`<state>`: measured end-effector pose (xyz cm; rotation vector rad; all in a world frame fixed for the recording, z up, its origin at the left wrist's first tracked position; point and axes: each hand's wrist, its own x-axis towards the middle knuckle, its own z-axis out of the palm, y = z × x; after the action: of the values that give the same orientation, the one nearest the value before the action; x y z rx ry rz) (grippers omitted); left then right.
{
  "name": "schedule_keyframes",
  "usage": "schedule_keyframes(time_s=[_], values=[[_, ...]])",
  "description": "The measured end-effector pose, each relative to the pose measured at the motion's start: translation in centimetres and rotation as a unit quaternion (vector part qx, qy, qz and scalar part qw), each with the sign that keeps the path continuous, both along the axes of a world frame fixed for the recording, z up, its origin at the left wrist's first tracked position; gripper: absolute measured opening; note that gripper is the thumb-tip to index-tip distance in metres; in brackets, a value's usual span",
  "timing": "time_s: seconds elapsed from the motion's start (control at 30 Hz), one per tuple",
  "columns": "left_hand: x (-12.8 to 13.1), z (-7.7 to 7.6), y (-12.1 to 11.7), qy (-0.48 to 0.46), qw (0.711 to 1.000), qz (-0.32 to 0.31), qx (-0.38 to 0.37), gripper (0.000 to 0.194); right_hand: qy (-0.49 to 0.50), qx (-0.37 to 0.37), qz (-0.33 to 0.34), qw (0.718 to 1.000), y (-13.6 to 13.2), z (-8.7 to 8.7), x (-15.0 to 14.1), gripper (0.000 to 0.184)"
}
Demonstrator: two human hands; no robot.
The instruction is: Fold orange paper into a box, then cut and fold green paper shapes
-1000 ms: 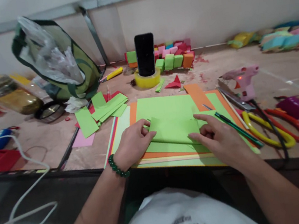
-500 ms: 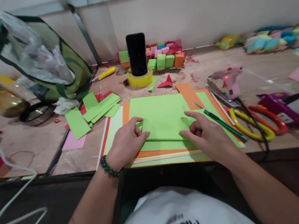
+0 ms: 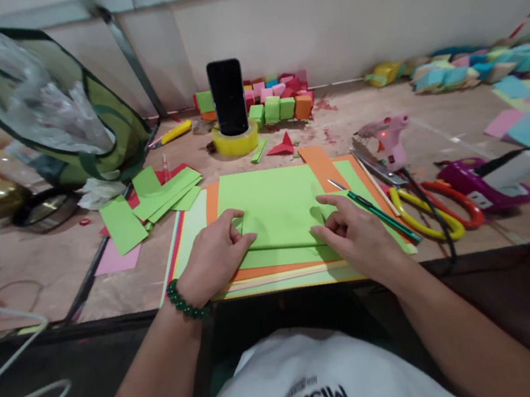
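Observation:
A folded light-green paper (image 3: 282,226) lies on a stack of coloured sheets (image 3: 268,188) at the table's front edge. My left hand (image 3: 214,256), with a green bead bracelet on the wrist, pinches the paper's left end between thumb and fingers. My right hand (image 3: 355,238) presses on the paper's right end with curled fingers, the forefinger pointing along the top edge. A green pen (image 3: 379,211) rests on the stack just right of my right hand.
Cut green strips (image 3: 155,198) lie to the left. A phone (image 3: 228,98) stands in a yellow tape roll (image 3: 235,143) before coloured folded blocks (image 3: 280,100). A pink glue gun (image 3: 385,137), scissors (image 3: 427,214) and a purple tool (image 3: 484,182) crowd the right. A green bag (image 3: 52,104) sits far left.
The raised green flap has been pressed down flat onto the sheet. Both hands stay at its ends. The view has drifted right, shifting everything leftward.

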<state>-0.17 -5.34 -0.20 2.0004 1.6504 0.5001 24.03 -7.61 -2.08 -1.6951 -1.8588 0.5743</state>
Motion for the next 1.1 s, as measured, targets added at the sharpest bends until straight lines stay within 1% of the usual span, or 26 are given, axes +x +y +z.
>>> schedule_keyframes(time_s=[0.17,0.27,0.33,0.5,0.87,0.97,1.1], values=[[0.02,0.04,0.02,0.015,1.0,-0.013,0.002,0.036,-0.019,0.019,0.003,1.0,-0.18,0.13,-0.1,0.046],[0.0,0.01,0.03,0.021,1.0,-0.015,0.004,0.036,-0.004,0.013,0.021,1.0,-0.35,0.24,0.1,0.051],[-0.02,0.01,0.05,0.024,1.0,-0.014,0.006,0.036,0.007,0.012,0.031,0.999,-0.38,0.24,0.25,0.051],[-0.04,0.05,0.09,0.025,1.0,-0.015,0.008,0.036,-0.002,0.009,0.022,1.0,-0.2,0.19,0.29,0.044],[0.08,0.05,-0.02,0.038,0.999,-0.017,0.003,0.038,-0.021,0.005,0.023,1.0,-0.14,0.43,0.11,0.043],[0.01,-0.01,-0.13,0.048,0.999,-0.019,0.004,0.046,-0.024,0.008,0.03,0.999,-0.13,0.39,0.16,0.043],[0.01,-0.13,-0.33,0.052,0.998,-0.027,0.015,0.066,-0.025,0.008,0.033,0.999,-0.27,0.24,0.23,0.042]])
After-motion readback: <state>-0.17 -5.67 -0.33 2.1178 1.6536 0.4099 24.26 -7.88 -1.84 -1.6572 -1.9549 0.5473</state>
